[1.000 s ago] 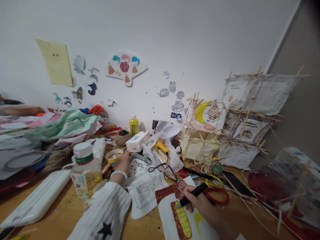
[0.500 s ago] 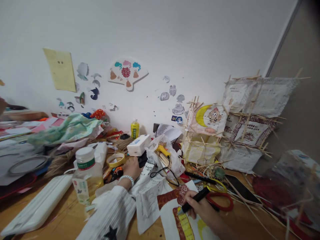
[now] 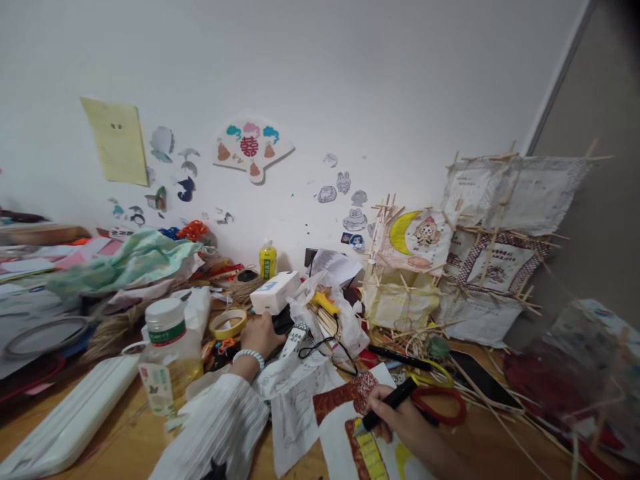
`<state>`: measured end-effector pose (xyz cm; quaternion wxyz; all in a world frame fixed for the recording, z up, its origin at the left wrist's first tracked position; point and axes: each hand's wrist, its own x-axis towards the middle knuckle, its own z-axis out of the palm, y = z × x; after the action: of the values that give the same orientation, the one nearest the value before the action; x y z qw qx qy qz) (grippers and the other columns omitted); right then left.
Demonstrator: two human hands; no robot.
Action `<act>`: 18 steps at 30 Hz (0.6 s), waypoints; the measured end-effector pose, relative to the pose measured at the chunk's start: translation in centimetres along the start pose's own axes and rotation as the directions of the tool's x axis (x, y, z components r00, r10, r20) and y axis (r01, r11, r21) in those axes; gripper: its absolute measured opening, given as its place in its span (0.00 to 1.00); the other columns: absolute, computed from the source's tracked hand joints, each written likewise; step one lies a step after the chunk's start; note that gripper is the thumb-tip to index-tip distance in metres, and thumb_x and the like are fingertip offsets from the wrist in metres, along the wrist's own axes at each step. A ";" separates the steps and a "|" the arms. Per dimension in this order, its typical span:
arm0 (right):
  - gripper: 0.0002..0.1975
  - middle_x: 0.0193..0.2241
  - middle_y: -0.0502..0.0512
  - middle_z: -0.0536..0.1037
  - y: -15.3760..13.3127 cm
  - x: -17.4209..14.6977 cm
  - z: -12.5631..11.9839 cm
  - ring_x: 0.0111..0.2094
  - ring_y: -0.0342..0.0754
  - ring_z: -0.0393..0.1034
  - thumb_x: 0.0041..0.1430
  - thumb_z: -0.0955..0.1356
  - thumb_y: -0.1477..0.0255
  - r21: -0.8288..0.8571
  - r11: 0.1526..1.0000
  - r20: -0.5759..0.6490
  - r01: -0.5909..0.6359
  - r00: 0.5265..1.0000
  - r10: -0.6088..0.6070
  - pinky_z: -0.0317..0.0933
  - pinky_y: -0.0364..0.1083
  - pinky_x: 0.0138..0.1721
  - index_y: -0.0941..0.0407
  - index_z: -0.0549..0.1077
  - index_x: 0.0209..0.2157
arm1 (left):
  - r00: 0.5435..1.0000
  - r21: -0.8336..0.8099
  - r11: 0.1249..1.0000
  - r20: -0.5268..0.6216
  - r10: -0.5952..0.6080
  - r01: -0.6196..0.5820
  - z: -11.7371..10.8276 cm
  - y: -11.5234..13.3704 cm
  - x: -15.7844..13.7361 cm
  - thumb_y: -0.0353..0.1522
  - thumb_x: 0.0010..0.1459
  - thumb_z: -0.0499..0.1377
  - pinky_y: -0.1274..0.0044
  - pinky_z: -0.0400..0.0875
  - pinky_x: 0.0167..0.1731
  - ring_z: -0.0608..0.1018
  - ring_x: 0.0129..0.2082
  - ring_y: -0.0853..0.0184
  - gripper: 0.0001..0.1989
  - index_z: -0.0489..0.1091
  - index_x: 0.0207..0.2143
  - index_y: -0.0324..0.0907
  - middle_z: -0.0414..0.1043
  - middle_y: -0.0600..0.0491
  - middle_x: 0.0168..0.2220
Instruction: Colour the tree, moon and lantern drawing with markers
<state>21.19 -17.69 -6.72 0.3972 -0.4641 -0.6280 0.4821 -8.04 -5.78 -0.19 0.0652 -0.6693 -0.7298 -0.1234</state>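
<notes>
- One drawing (image 3: pixel 370 455) lay nearest, its yellow strip running lengthwise away from the wearer.
- Over the drawing, the black marker (image 3: pixel 397 399) slanted crosswise to that strip, its tip at or just above the strip's far end; contact was unclear. The right hand (image 3: pixel 395 415) was the nearer one, its fingers curled and pinching the barrel.
- Left of the drawing lay a sketch (image 3: pixel 295 420).
- Beyond the drawing, to its left, the left hand (image 3: pixel 263 335) reached near the box (image 3: pixel 274 292); its fingertips were hidden, so their spread or grip could not be told.
</notes>
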 end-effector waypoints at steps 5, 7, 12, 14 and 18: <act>0.28 0.14 0.45 0.64 -0.1 0.0 0.1 0.12 0.36 0.53 0.46 0.62 0.43 -0.020 1.000 0.019 -0.018 1.000 0.018 0.45 0.38 0.15 0.56 0.61 0.24 | 1.000 0.045 0.999 0.008 -0.015 0.014 -1.1 -0.6 0.0 0.40 0.44 0.58 0.68 0.67 0.37 0.75 0.41 0.50 0.22 0.65 0.40 0.35 0.74 0.37 0.38; 0.28 0.14 0.45 0.64 -0.2 0.0 0.1 0.12 0.36 0.52 0.45 0.62 0.43 -0.031 0.999 0.023 -0.025 0.999 0.026 0.44 0.38 0.15 0.56 0.61 0.24 | 1.000 0.060 0.998 0.016 -0.015 0.014 -1.5 -0.7 -0.2 0.39 0.43 0.59 0.67 0.67 0.37 0.74 0.41 0.49 0.22 0.66 0.40 0.34 0.74 0.37 0.38; 0.27 0.14 0.45 0.65 -0.8 -0.1 0.2 0.13 0.36 0.53 0.45 0.63 0.44 -0.050 0.998 0.019 -0.042 0.999 0.043 0.46 0.38 0.16 0.56 0.62 0.24 | 0.999 0.072 0.997 0.044 -0.016 0.012 -3.0 -0.6 -0.9 0.38 0.41 0.60 0.67 0.68 0.34 0.75 0.40 0.48 0.21 0.67 0.38 0.35 0.74 0.37 0.36; 0.27 0.15 0.45 0.65 -1.1 -0.2 0.3 0.14 0.36 0.54 0.45 0.63 0.44 -0.044 0.998 0.010 -0.053 0.999 0.053 0.47 0.38 0.16 0.56 0.62 0.24 | 0.999 0.078 0.997 0.041 -0.028 0.024 -3.7 -0.5 -1.2 0.39 0.42 0.59 0.67 0.68 0.33 0.75 0.39 0.48 0.21 0.67 0.38 0.35 0.74 0.37 0.36; 0.28 0.14 0.44 0.63 -1.2 -0.2 0.4 0.14 0.36 0.55 0.43 0.63 0.43 -0.043 0.998 0.007 -0.054 0.999 0.054 0.47 0.38 0.16 0.57 0.62 0.24 | 0.997 -0.005 0.997 -0.011 -0.075 0.075 -4.8 -0.4 -1.8 0.42 0.42 0.59 0.68 0.67 0.36 0.75 0.41 0.48 0.24 0.67 0.39 0.34 0.74 0.37 0.38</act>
<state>20.61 -18.13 -5.64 0.3713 -0.4873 -0.6272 0.4809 -8.65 -8.78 3.92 0.0631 -0.6409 -0.7538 -0.1310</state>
